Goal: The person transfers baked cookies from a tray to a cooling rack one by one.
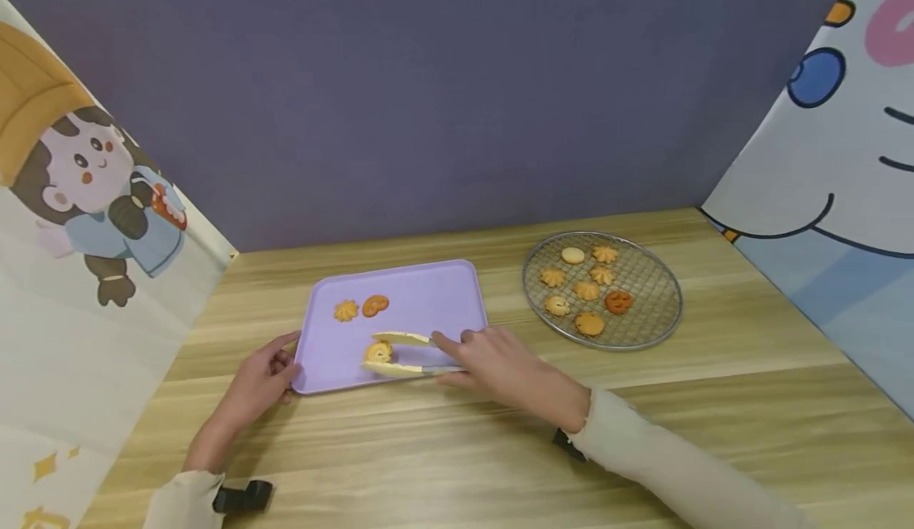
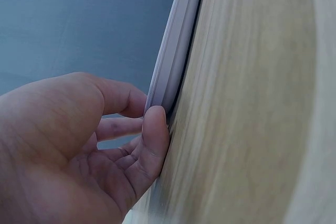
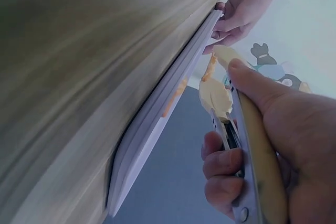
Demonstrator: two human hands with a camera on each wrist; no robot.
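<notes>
My left hand [image 1: 260, 378] is at the left edge of a lilac tray [image 1: 435, 291]; in the left wrist view its thumb and fingers pinch the rim. My right hand [image 1: 503, 370] grips metal tongs [image 3: 257, 156] with cream-coloured tips, which reach over the tray's near side. Between the tips is a swirled round cookie [image 1: 378, 352]; whether it touches the tray I cannot tell. Further back on the tray lie a flower-shaped cookie [image 1: 346, 311] and a pretzel-shaped cookie [image 1: 374, 305].
Right of the tray stands a round wire rack [image 1: 646, 311] carrying several cookies, among them a dark pretzel-shaped one [image 1: 618, 301] and a pale oval one [image 1: 573, 255]. Both rest on a wooden table [image 1: 428, 458]. Behind it rises a dark partition [image 1: 443, 101], with printed panels at the sides.
</notes>
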